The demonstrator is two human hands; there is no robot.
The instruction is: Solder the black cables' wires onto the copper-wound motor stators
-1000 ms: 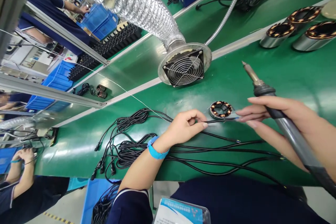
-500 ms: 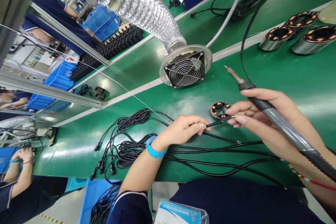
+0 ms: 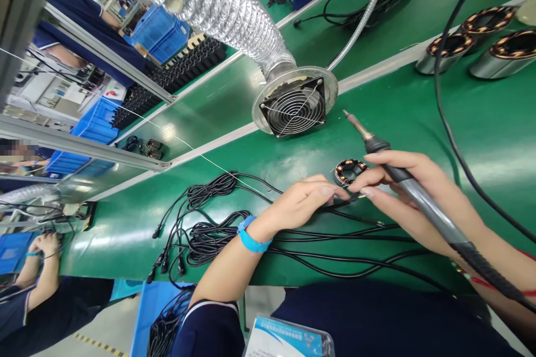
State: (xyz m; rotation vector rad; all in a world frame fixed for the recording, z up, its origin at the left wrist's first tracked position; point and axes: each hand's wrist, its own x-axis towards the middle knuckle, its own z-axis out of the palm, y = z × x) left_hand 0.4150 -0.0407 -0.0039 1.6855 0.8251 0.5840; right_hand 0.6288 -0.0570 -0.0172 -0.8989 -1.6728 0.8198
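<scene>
My left hand [image 3: 307, 201] is closed on a black cable [image 3: 341, 202], gripping it near its stripped end. Coloured wire ends [image 3: 362, 196] stick out of that cable by the fingertips of my right hand [image 3: 402, 195]. A soldering iron [image 3: 419, 187] lies across my right hand, held between thumb and fingers, its tip pointing up and left, off the table. Just behind both hands a small stator ring [image 3: 350, 172] with copper windings rests on the green table, partly covered by my fingers.
Several coiled black cables [image 3: 211, 237] lie left of my hands. A fume extractor fan [image 3: 295, 114] on a silver duct stands behind. Larger stators [image 3: 505, 56] sit at the far right. A blue bin [image 3: 153, 301] holds cables below the table edge. A co-worker's hands [image 3: 47, 244] are at left.
My left hand has slid right along the cable toward its wire end. My right hand and the soldering iron have shifted left, and the iron's cord has swung right.
</scene>
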